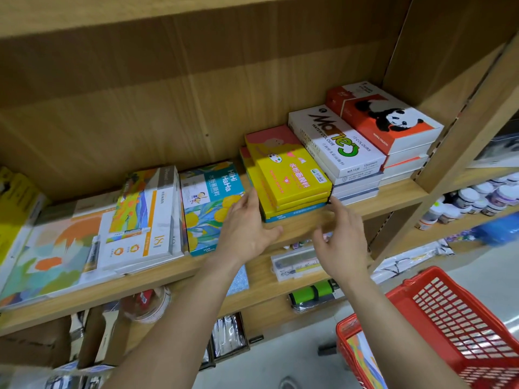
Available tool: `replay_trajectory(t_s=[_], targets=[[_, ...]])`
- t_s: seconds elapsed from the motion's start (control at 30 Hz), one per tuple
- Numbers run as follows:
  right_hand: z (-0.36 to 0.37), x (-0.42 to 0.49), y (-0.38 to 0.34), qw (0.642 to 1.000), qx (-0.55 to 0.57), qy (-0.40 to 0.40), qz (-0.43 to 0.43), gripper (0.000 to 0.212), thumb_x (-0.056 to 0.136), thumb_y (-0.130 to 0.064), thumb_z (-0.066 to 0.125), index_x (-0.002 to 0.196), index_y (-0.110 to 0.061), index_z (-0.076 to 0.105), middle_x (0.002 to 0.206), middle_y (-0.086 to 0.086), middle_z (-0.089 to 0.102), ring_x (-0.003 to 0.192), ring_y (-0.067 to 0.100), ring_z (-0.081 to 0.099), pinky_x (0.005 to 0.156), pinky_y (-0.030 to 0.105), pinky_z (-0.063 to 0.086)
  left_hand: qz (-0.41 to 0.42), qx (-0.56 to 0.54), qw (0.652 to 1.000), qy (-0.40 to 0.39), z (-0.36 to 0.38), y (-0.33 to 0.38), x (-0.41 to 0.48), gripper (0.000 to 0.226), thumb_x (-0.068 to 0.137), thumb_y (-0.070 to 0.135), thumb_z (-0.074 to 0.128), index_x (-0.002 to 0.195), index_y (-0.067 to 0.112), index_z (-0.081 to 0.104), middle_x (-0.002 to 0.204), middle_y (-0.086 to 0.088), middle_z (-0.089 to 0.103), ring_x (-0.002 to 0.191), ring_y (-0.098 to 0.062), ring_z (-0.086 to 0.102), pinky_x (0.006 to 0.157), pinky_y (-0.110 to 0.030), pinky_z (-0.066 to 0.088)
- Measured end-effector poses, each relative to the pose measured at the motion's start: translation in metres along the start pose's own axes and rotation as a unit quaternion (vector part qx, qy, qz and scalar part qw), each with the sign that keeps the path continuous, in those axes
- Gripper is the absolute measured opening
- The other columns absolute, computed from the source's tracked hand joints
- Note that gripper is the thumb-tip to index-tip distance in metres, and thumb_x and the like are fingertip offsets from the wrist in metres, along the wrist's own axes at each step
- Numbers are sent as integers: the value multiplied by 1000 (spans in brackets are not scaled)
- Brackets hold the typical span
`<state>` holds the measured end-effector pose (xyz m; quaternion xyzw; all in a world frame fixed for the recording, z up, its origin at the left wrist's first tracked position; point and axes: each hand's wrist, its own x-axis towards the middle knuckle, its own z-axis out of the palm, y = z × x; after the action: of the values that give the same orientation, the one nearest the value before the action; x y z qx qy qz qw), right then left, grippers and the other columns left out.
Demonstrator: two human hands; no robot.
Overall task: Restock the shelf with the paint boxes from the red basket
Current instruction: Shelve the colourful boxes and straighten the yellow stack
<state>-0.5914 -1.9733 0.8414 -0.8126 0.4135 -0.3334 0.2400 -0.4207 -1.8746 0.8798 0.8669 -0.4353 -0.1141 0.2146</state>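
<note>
so the red basket (460, 318) near right holds a colourful box (362, 357), left hand (247, 228) and right hand (341, 237), fingers spread, flank the yellow stack (292, 175) near the shelf (393, 197) edge

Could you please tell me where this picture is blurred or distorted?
Head view: the wide lens bows the shelf; the left-edge boxes and the blue thing far right are smeared; the yellow box and the basket are fairly sharp.

Loses the red basket (463, 318) past the right and bottom edges, shows only a corner of the paint box (363, 357) inside, blurs the jars (474, 199) far right and the yellow pack (12, 209) far left.
</note>
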Motion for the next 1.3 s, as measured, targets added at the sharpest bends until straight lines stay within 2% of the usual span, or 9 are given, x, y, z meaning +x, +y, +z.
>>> replay_trajectory(t_s=[0.13,0.27,0.47,0.57,0.67,0.8,0.97,1.2,1.3], targets=[[8,0,1,996,-54,-59,32,76,85,-41,48,154,-10,42,127,13,65,128,33,47,100,47,40,2,-10,1000,14,5,-4,0,104,79,57,70,160,22,14,165,-2,25,150,-26,23,120,-42,29],[10,-10,-4,994,11,-82,68,77,83,-40,52,155,-16,40,148,12,47,138,30,38,109,44,31,6,-52,999,6,6,-13,-3,103,74,61,65,159,26,19,156,-1,43,144,-25,36,114,-45,37],[7,-39,-16,987,62,-144,-26,71,81,-42,49,149,-20,51,145,-4,57,140,15,38,111,46,38,38,-72,996,25,8,-20,-31,82,78,57,66,151,30,40,141,3,56,137,-21,43,111,-43,41],[-3,-39,-23,993,101,-53,-32,52,85,-34,51,133,-18,63,118,-10,71,115,13,52,96,38,46,39,-71,995,65,-4,-17,-30,67,81,54,69,142,34,51,135,9,62,131,-17,49,105,-40,45],[-16,-12,-32,993,88,54,-59,42,89,-29,53,125,-12,65,119,2,65,112,18,54,94,34,45,29,-42,998,46,-11,-12,-19,79,78,64,68,147,36,43,144,6,53,136,-19,42,106,-40,41],[-11,29,-36,996,22,14,-88,42,94,-29,54,131,-14,67,137,5,60,127,25,49,106,38,40,44,17,998,49,-8,-13,-9,91,75,73,65,152,40,31,144,5,50,134,-19,39,104,-39,38],[2,36,-18,992,-12,27,-124,37,96,-24,53,128,-15,70,136,2,62,126,31,47,107,42,40,30,101,993,44,-13,-10,8,102,67,78,66,152,34,32,144,3,50,132,-24,40,105,-40,37],[2,20,-22,995,43,36,-80,57,92,-22,55,144,0,49,147,16,47,138,28,42,116,18,25,19,35,997,67,-23,-29,3,73,84,57,67,148,35,43,127,-1,63,125,-21,50,92,-36,45],[3,16,-28,995,91,47,-4,58,92,-17,55,147,-4,45,133,9,57,120,21,54,105,32,44,25,31,997,65,-24,-28,1,70,86,56,65,148,32,44,128,-3,62,125,-21,50,95,-38,45]])
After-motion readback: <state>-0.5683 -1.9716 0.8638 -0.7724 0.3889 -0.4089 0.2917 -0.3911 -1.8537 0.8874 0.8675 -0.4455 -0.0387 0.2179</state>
